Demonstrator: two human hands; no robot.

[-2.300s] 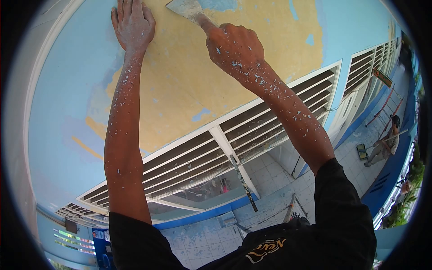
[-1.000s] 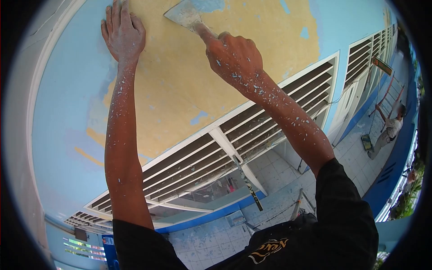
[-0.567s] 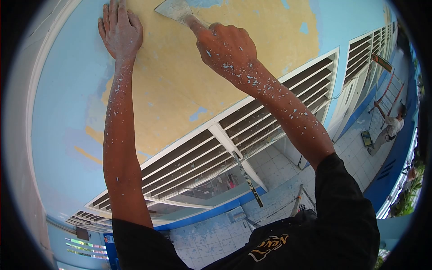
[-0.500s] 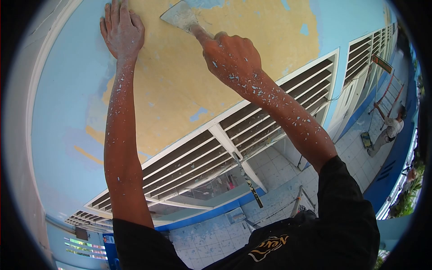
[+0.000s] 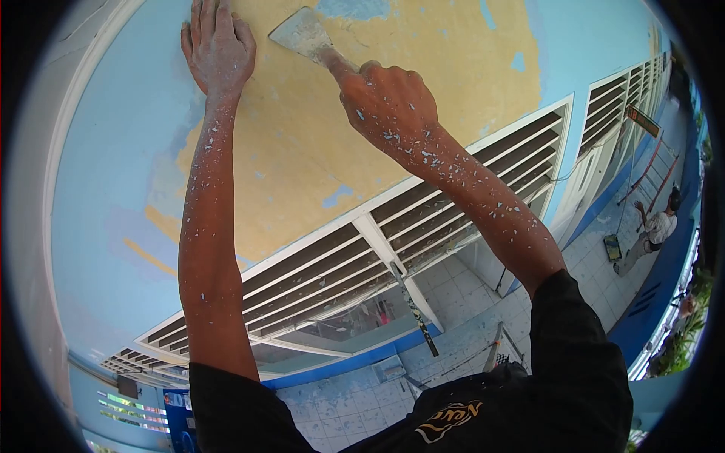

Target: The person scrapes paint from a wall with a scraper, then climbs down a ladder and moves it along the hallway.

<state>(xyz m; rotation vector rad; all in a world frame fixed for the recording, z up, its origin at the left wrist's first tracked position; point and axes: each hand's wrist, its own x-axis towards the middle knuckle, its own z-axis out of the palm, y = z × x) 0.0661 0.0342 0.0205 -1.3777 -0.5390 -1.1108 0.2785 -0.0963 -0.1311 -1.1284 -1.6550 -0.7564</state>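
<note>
My right hand [image 5: 393,102] is closed around the handle of a paint scraper [image 5: 303,35]. Its wide blade, smeared with pale residue, lies against the wall. To the left, my left hand [image 5: 219,53] rests flat on the wall, fingers stretched upward. Between and below the hands the wall shows a large yellow patch [image 5: 317,136], edged by light blue paint [image 5: 98,189] with a few blue remnants inside it. Blue paint flakes cling to both forearms and to the back of my right hand.
White louvred vents [image 5: 453,196] run below the patch. A paint-spattered pole [image 5: 415,313] hangs near the window frame. Far below is a tiled floor [image 5: 332,408] strewn with flakes. At right, a person [image 5: 658,226] stands near a red ladder [image 5: 653,170] and a paint tray [image 5: 612,248].
The view has shifted slightly. My left hand appears a little further right and lower, while the scraper stays at nearly the same spot in view. The person below has lowered an arm.
</note>
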